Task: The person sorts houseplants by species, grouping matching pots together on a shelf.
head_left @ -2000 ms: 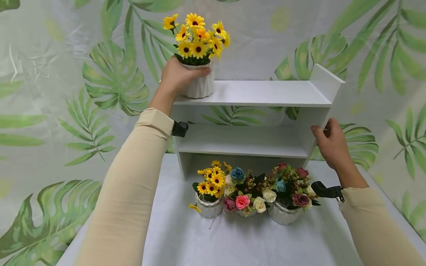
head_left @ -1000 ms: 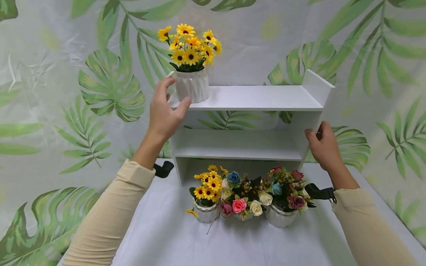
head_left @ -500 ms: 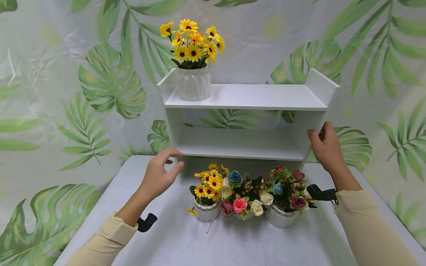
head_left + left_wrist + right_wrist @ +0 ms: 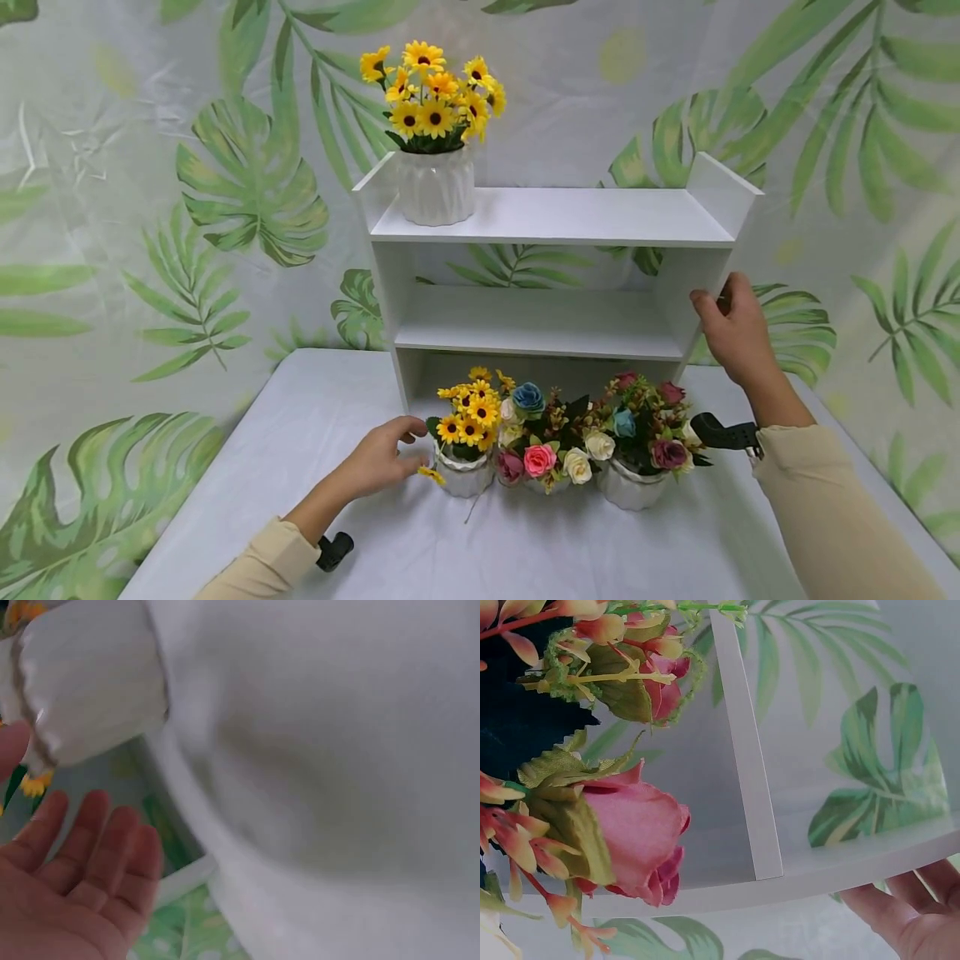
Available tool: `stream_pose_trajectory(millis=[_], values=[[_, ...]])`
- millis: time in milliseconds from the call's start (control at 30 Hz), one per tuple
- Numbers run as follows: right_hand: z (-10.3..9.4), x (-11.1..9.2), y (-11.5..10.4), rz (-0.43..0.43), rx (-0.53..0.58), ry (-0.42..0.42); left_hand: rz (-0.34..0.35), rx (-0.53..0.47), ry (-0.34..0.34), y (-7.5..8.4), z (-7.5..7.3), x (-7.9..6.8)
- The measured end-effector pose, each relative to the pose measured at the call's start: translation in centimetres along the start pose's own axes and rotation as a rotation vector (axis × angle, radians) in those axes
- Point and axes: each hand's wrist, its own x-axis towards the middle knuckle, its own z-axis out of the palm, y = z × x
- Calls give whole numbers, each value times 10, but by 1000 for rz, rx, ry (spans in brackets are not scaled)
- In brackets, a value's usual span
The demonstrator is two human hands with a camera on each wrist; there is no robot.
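One white shelf (image 4: 585,218) stands on the table (image 4: 480,558), and the right hand (image 4: 738,333) grips its right side panel (image 4: 696,287). The left hand (image 4: 384,462) holds nothing, its fingers loosely bent beside the left yellow pot (image 4: 465,475); whether it touches I can't tell. That pot is on the table by the shelf's left front corner, first of three in a row: next is one rose pot (image 4: 540,460), mostly hidden by its blooms, then a second rose pot (image 4: 636,490) by the right front corner. A fourth pot (image 4: 437,190), the second with yellow flowers, stands upright near the left end of the top board. The two sleeves (image 4: 832,508) are beige.
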Motion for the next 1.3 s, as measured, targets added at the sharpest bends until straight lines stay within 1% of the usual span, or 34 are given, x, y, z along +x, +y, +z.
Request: stream_pose_trajectory(millis=[100, 233, 300, 400, 467, 567, 667, 733, 767, 967, 1067, 1133, 1233, 1300], values=[[0, 0, 0, -5, 0, 1, -1, -9, -60, -3, 9, 2], [0, 0, 0, -5, 4, 2, -14, -82, -129, -6, 16, 6], [0, 0, 1, -1, 6, 3, -6, -116, -151, -8, 18, 10], [0, -1, 1, 2, 8, 5, 13, -151, -159, -11, 20, 16], [1, -1, 1, -1, 9, 6, 14, -185, -170, -11, 22, 21], [1, -1, 2, -3, 4, 7, 43, -288, -217, -10, 26, 28], [1, -1, 2, -3, 4, 9, 95, -405, -270, -8, 32, 33], [1, 0, 2, -2, 6, 11, 124, -461, -286, -7, 36, 35], [1, 0, 2, -1, 4, 12, 123, -473, -283, -7, 37, 35], [1, 0, 1, -2, 0, 18, 123, -482, -264, -7, 39, 35], [1, 0, 0, -7, -1, 19, 91, -473, -255, -6, 38, 33], [2, 0, 0, -6, 3, 17, 65, -438, -235, -5, 38, 31], [2, 0, 0, 5, 4, 17, 33, -340, -178, -4, 38, 29], [3, 0, 0, 9, 9, 19, 26, -273, -135, -3, 39, 28]])
